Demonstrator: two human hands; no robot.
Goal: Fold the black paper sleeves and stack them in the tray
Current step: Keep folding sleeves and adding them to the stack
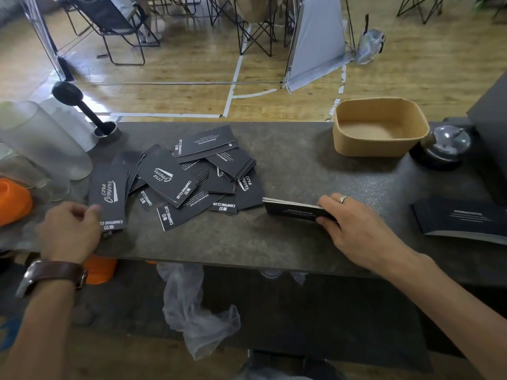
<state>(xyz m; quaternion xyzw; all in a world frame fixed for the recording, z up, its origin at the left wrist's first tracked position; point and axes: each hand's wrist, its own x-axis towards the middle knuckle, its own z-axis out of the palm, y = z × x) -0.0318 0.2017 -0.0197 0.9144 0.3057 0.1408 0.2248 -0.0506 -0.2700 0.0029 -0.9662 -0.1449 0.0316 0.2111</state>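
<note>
Item: grey stone-look counter (288,242), seen from above by the person working at it.

Loose black paper sleeves (175,176) — a scattered, overlapping heap on the left-centre of the counter. Readable print in white: "CAMPING CLUB" in block capitals with a small square logo, "Camping Club" in script, and "DRINK&COFFEE" above lines of small text too fine to read.

Gathered stack of sleeves (295,211) — lying flat just right of the heap, edges aligned, top face reading "DRINK&COFFEE". The right hand (354,229) grips its right end, fingers curled over the top and thumb at the near edge; a ring sits on one finger.

Single sleeve (108,200) — at the left end of the heap, script "Camping Club" and "CAMPING CLUB" showing. The left hand (70,231) is at its near left corner, fingers curled and motion-blurred; whether they pinch the sleeve cannot be told. A brown leather strap (55,271) circles that wrist.

Tray (380,127) — tan, rounded-rectangular, at the far right of the counter, well apart from the sleeves, nothing in it.

Other entries: chrome call bell (445,145) just right of the tray; black booklet (463,219) with blurred white print at the right edge; frosted tumblers (41,138) and an orange object (12,200) at far left; black-handled tamper (82,111) standing in a metal cup.
</note>
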